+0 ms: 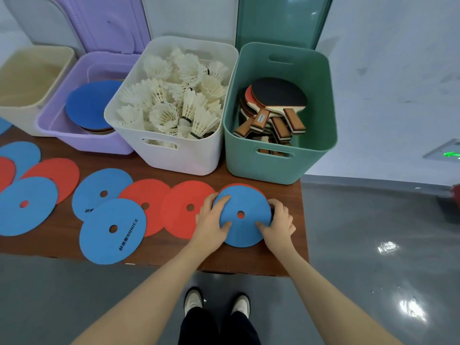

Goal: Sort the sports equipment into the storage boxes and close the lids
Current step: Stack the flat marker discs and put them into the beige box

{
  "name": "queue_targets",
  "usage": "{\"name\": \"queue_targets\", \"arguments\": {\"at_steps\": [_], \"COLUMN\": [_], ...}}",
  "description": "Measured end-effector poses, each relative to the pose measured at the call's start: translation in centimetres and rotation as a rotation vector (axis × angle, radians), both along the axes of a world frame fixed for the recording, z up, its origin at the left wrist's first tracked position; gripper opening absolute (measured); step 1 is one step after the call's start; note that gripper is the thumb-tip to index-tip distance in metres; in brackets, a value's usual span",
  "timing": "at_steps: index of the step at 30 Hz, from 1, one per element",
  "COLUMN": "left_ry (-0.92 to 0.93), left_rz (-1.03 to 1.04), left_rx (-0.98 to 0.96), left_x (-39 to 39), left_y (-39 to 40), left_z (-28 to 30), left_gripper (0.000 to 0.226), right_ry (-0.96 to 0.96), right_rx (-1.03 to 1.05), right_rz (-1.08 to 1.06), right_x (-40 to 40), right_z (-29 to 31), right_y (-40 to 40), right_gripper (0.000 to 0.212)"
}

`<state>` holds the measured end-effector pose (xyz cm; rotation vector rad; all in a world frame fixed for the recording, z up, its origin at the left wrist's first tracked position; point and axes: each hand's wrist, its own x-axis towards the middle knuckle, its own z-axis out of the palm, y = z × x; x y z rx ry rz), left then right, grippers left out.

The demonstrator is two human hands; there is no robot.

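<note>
A: Grip status?

B: Both hands on one blue disc [245,215], lower centre-right of frame. Left hand [213,221] covers its left edge, fingers curled over the rim, thumb on top. Right hand [278,224] does the same on the right edge. Pinched from both sides.

A: Lifted or flat?

B: Cannot tell. It sits over a red disc [232,186], only a thin red arc showing at its top edge.

A: Next to it?

B: Red disc [183,207] just left, partly under the left hand. Then another red disc [146,195], overlapped by a blue disc marked SONICE [113,231]. More blue and red discs run to the left edge. All on a brown table [286,255].

A: Boxes?

B: Four along the back of the table. Green box [280,165], centre-right, holds table tennis paddles [273,105]. White box [184,158] beside it is full of shuttlecocks [174,100]. Purple box [87,143] holds a blue disc [89,103] on a stack. Beige box [32,78], upper left.

A: Lids?

B: All off. Purple lid [112,21] and green lid [281,18] stand upright behind their boxes.
</note>
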<state>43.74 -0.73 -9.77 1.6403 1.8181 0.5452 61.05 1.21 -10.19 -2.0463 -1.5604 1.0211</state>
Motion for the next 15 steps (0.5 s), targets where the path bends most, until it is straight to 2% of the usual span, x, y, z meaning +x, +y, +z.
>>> {"name": "queue_targets", "arguments": {"at_steps": [4, 9, 15], "left_ry": [-0.028, 0.143, 0.312], "left_rz": [0.030, 0.085, 0.169], "left_rx": [0.032, 0.058, 0.106], "left_x": [0.3, -0.2, -4.8], "left_y": [-0.2, -1.6, -4.1], "left_z": [0.4, 1.9, 3.7], "left_gripper": [0.068, 0.075, 0.077], "right_ry": [0.097, 0.075, 0.075], "right_rx": [0.105, 0.235, 0.363], "right_rz": [0.004, 0.108, 0.298], "right_x": [0.1, -1.1, -5.8], "right_z": [0.1, 1.4, 2.9], "right_y": [-1.1, -1.8, -2.6], "right_gripper": [0.056, 0.055, 0.056]}}
